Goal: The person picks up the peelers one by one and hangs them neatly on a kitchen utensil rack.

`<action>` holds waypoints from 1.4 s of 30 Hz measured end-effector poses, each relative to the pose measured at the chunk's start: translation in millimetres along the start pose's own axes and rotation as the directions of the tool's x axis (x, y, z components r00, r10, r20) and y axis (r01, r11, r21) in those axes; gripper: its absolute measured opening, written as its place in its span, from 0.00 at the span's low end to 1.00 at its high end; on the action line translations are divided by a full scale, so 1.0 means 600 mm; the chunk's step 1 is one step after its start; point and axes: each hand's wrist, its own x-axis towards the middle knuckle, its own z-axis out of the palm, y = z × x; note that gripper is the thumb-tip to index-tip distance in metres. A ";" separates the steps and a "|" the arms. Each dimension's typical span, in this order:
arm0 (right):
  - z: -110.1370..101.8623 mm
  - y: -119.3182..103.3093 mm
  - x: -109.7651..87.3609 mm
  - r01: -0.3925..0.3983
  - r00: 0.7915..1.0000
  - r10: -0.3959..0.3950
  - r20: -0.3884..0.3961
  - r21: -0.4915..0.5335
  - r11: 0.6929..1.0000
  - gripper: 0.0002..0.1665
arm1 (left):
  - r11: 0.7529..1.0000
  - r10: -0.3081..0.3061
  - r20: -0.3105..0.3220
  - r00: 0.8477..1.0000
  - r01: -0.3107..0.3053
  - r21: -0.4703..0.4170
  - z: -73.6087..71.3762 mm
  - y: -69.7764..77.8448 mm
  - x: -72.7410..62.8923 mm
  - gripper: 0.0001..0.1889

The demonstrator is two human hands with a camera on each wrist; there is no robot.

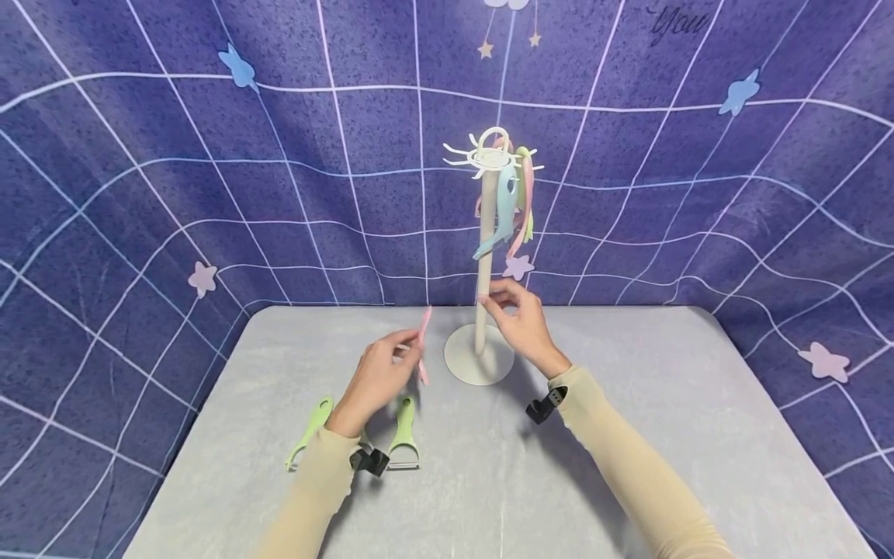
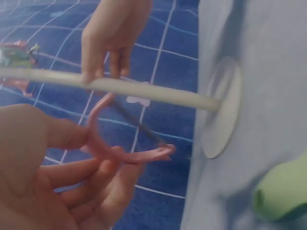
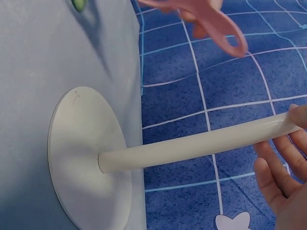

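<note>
Near smooth pole [image 2: 158, 93], curved peeler [image 2: 136, 156].

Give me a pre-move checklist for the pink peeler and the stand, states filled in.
1. Pink peeler pinched in left hand: ok.
2. Handle-end hole uncovered by fingers: ok, right wrist view.
3. Right hand holding the stand's pole: ok.
4. Round base flat on table: ok.
5. Peeler up at hook level: not ok, well below the hooks.
6. Grip firmness: cannot tell.
</note>
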 end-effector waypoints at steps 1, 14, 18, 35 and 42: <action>0.000 0.000 -0.001 -0.001 1.000 0.001 -0.002 0.000 1.000 0.08 | 1.000 0.018 -0.015 1.000 -0.019 -0.018 -0.004 0.001 0.008 0.21; -0.001 0.003 -0.001 0.026 1.000 -0.026 0.000 -0.002 1.000 0.08 | 0.875 0.209 -0.103 0.973 -0.233 -0.425 -0.030 0.053 0.119 0.21; -0.002 0.002 0.001 0.027 1.000 -0.027 0.001 -0.005 1.000 0.08 | 0.845 0.261 -0.105 0.960 -0.280 -0.455 -0.038 0.075 0.148 0.20; -0.004 0.001 -0.002 0.034 0.999 -0.034 -0.006 -0.010 0.999 0.07 | 0.839 0.290 -0.090 0.953 -0.298 -0.455 -0.069 0.143 0.223 0.21; 0.001 0.026 0.006 0.036 0.999 -0.036 0.000 -0.017 0.999 0.08 | 0.825 0.298 -0.096 0.950 -0.306 -0.474 -0.079 0.175 0.247 0.20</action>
